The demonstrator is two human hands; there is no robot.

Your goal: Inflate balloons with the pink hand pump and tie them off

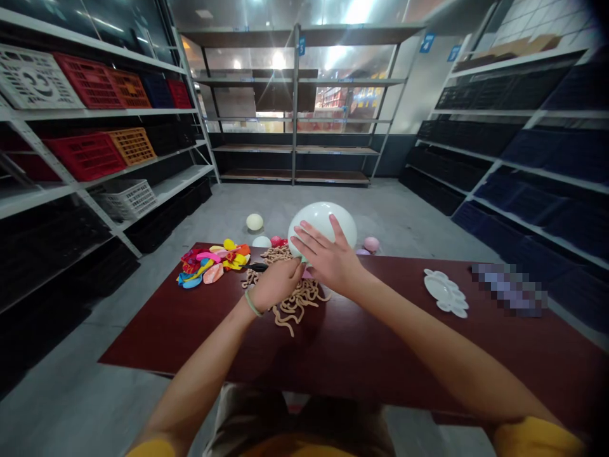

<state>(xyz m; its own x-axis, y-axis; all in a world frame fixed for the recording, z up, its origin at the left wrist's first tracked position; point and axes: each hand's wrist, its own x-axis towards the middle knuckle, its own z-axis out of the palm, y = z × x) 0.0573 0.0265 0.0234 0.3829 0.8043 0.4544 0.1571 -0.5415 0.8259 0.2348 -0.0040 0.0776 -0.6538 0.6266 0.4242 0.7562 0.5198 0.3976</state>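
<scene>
Two arms (423,339) forward: left grip (276,283) pinching white balloon (328,214), right grip (337,265) open (fingers (314,237) splayed).

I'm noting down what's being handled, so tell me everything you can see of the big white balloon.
The balloon is inflated, rounded, smooth and shiny, seemingly rubber. It sits just above the table's far edge. The right hand spreads over its near side; the left hand is at its lower end, largely hiding the neck.
</scene>
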